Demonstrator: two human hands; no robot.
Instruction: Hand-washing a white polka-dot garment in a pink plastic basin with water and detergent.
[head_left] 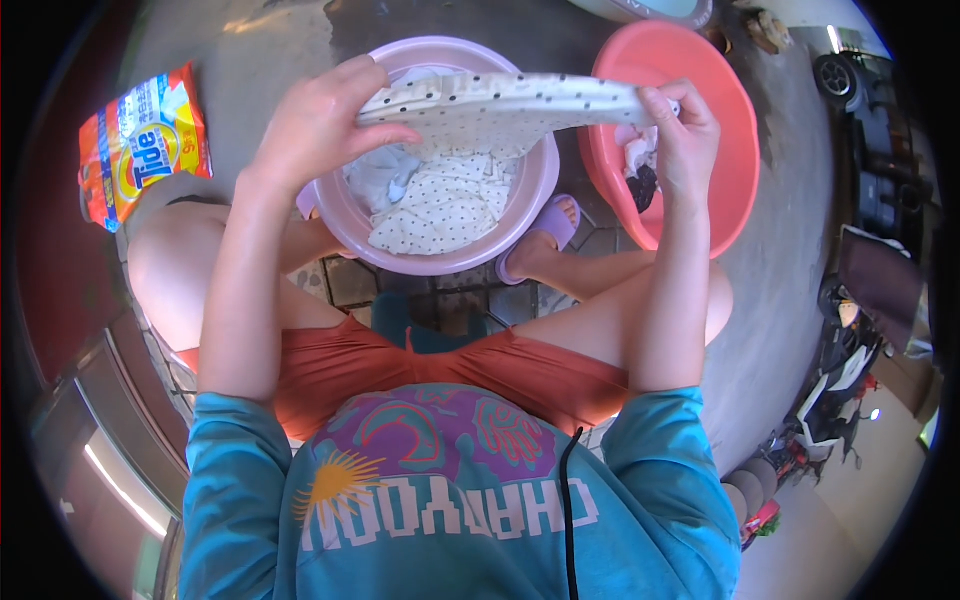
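Observation:
A white cloth with black polka dots [500, 100] is stretched between my two hands above a lilac basin [548, 190]. My left hand [325, 120] is closed on its left end, thumb extended along the near side. At the other end, my right hand [685, 130] pinches a corner between thumb and fingers. The lower part of the cloth hangs into the basin, where more dotted fabric [440, 215] lies; whether it is the same piece I cannot tell. Pale blue-grey clothes [375, 180] sit beside it at the basin's left.
To the right stands a coral-pink basin [735, 150] with a few white and dark clothes [642, 165] inside. An orange detergent bag [145, 140] lies at the left. My feet in purple slippers [545, 235] flank the lilac basin. Part of a pale tub [650, 8] shows at the top.

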